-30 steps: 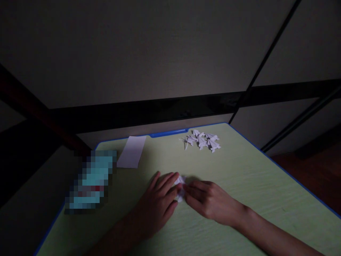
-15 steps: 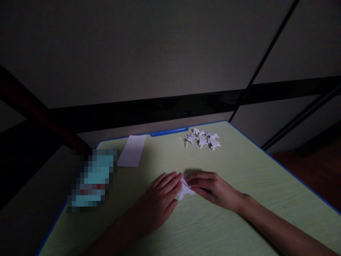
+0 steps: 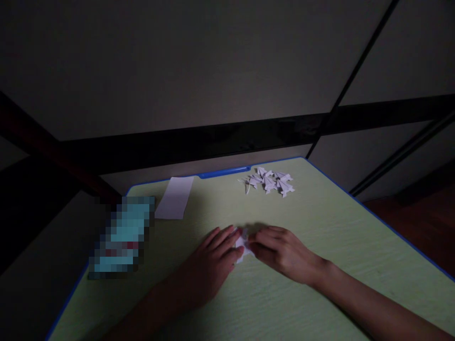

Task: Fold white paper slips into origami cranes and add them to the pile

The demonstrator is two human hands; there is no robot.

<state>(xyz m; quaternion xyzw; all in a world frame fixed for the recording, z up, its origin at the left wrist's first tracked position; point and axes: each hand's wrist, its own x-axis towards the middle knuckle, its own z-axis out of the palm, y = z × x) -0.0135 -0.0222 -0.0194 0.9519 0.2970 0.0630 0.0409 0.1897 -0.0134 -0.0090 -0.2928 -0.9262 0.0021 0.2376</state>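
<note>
A small piece of folded white paper point(image 3: 240, 255) lies on the table between my hands, largely covered by fingers. My left hand point(image 3: 215, 255) holds its left side, with the fingers laid along it and the thumb on top. My right hand point(image 3: 279, 248) has its fingers pinched together at the paper's upper right part. The exact fold under the fingertips is hidden. Farther back sits a cluster of several white origami figures point(image 3: 269, 182), pointed and with small legs, like frogs.
A flat white paper strip point(image 3: 175, 198) lies at the back left of the pale green table point(image 3: 320, 213). A pixelated object point(image 3: 124, 234) is at the left edge. A blue handle point(image 3: 225, 173) marks the back edge, close to a panelled wall point(image 3: 199, 71).
My left thumb has moved up onto the folded paper. The right fingers have curled tighter at its upper right part. The view has shifted slightly.
</note>
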